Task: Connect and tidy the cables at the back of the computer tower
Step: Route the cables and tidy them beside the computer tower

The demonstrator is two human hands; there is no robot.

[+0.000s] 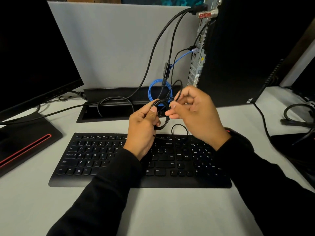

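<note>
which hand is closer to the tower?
Right. The right hand is just in front of the tower's lower rear corner, pinching the black cable. The left hand grips the cable coil, further left over the keyboard.

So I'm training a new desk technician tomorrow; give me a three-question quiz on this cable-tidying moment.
1. True or false: the coiled blue network cable lies on the black keyboard.
2. What does the left hand grip?
3. The right hand pinches: A) a thin black cable, B) a mouse, C) a blue plug.

Key: 1 false, it hangs behind the hands, plugged into the black computer tower. 2 a coiled thin black cable. 3 A.
</note>
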